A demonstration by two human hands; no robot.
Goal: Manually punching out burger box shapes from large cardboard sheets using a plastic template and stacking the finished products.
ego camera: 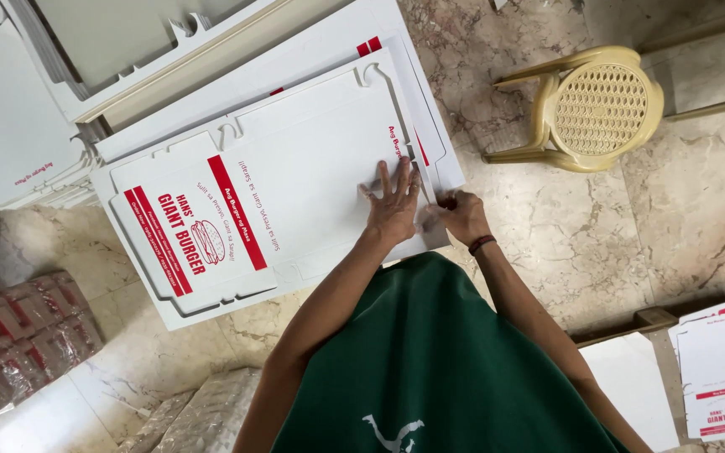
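Hands on a flat white box sheet (295, 180)
Left hand (393, 208) lies spread flat on the sheet; right hand (461, 215) pinches its edge, near the plastic stool (602, 109).

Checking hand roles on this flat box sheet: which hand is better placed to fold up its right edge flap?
Probably the right hand: it already pinches the flap edge, while the left hand lies flat, pressing the white box sheet.

- We seem to be in a small packing workroom: stacks of flat white box blanks (270, 168) cover the marble floor (597, 243).
- We see wrapped bundles (10, 344) and a plastic stool (593, 109) nearby.
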